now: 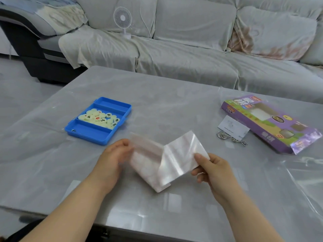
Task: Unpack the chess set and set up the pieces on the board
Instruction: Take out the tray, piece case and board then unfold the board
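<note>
grey glossy table [174,95] before a cloth-draped sofa [192,49]: two bare hands hold a half-unfolded board sheet [167,158] at the near middle.

left hand [115,154], motion-blurred, curls its fingers round the sheet's left edge; right hand [213,170] pinches the right flap between thumb and fingers. the pale, shiny sheet is creased down its middle, and whether its lower corner touches the table cannot be told. well to the left lies an open blue case [87,133] with three compartments, cream chess pieces [101,118] heaped in the middle one. at far right lies a purple box [272,124], with a white card [233,127] and metal rings [230,137] just beside it. a small white fan [122,20] stands on the sofa.
</note>
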`<state>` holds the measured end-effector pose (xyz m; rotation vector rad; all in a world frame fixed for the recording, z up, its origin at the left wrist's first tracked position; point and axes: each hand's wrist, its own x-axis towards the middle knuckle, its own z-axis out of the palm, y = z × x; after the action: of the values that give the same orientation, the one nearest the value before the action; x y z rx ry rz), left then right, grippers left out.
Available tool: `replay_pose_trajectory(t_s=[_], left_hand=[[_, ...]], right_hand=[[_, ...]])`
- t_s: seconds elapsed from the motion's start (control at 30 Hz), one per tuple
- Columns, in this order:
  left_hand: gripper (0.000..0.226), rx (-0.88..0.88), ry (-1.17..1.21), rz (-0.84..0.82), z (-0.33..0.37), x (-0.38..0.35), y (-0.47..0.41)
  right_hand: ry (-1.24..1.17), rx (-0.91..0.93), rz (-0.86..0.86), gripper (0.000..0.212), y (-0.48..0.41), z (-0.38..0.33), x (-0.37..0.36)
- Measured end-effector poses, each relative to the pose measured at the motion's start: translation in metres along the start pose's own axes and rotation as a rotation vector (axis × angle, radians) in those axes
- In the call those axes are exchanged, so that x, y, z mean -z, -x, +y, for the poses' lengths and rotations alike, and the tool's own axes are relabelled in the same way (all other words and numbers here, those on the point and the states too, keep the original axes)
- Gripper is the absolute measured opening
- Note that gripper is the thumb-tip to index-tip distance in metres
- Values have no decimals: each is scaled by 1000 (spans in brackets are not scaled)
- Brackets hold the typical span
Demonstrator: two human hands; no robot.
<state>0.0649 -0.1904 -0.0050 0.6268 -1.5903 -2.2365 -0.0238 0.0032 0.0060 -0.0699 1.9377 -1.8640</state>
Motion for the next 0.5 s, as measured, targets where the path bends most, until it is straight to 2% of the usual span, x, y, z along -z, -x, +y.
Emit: replay_pose_trajectory(t_s=[0.07,0.13,0.2,0.27,0.33,0.37,0.43,0.5], left_hand=[[56,67,98,-62,7,5,0],[53,54,32,-97,9,9,-1],[48,-4,-149,-98,10,10,-1],[39,-72,-457,-80,6,10,-2],[15,-323,-832,-67,-2,2,5],[16,-488,-1054,-70,-4,-5,10],[45,-712,-1311,-140,-18,-20,19],[58,-757,-1341,-188,-27,-33,21]], right_hand=[[-57,-12,82,16,-6,3,8],[-76,-15,126,17,-10,5,14],[-59,-10,145,19,-13,8,15],[-33,-11,157,20,-14,10,14],[-2,-2,169,23,-14,13,10],[26,4,172,25,-14,15,8],[97,8,172,28,-10,17,2],[139,25,152,30,-6,19,-4]])
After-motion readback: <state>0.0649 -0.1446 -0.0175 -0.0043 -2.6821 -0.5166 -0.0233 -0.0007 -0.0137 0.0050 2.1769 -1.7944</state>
